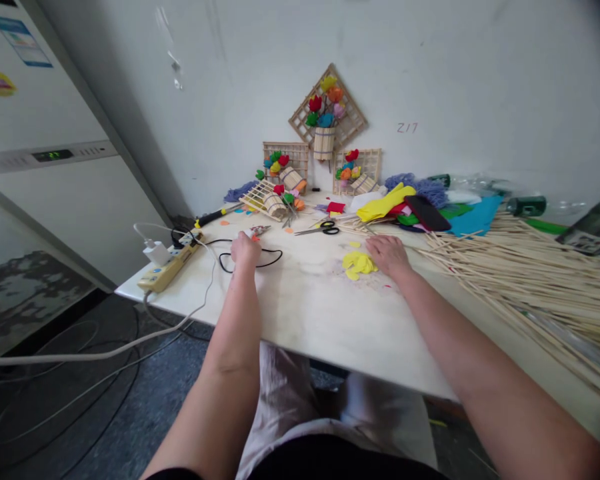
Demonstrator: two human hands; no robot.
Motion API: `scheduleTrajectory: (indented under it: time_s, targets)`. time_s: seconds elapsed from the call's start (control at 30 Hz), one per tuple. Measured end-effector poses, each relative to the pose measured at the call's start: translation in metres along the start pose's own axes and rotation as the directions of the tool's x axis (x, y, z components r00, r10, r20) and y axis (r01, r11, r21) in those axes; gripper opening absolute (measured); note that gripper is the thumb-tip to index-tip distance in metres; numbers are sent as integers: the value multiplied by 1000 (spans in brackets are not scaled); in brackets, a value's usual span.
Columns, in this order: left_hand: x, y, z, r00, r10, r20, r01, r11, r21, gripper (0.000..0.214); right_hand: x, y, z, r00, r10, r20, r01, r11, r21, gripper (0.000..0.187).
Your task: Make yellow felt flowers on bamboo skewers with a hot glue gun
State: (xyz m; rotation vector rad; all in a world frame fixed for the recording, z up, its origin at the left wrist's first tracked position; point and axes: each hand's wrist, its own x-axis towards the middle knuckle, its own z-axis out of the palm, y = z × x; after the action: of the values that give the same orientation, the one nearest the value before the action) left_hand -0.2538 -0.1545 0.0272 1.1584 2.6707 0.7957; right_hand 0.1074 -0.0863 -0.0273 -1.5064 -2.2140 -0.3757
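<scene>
My left hand (245, 251) is closed round the handle of a small tool (257, 232), probably a glue gun, whose tip points away from me; a black cord (260, 264) loops beside it. My right hand (387, 255) lies flat with its fingers spread on the pale table (310, 307), touching yellow felt pieces (359, 264). Black-handled scissors (322, 229) rest just beyond, between the two hands.
A power strip (169, 270) with a white charger sits at the table's left corner, cables trailing to the floor. Wooden sticks (530, 280) pile up on the right. Coloured felt sheets (410, 208) and lattice flower crafts (325, 127) line the wall.
</scene>
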Motion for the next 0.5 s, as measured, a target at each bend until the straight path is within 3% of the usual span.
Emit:
scheduleTrajectory:
  time_s: [0.27,0.4,0.5]
  targets:
    - [-2,8,-2,995,-94,-17,93,992,-89,43,3,2,1,999,8,-36,-7,999,32,39]
    - [-11,19,-11,992,-23,-123,-2,980,-200,43,6,-2,-6,995,13,-96,-5,996,88,40]
    - [-15,35,-13,986,57,-159,-121,896,-427,42,10,-13,-15,991,55,-126,-24,972,233,39]
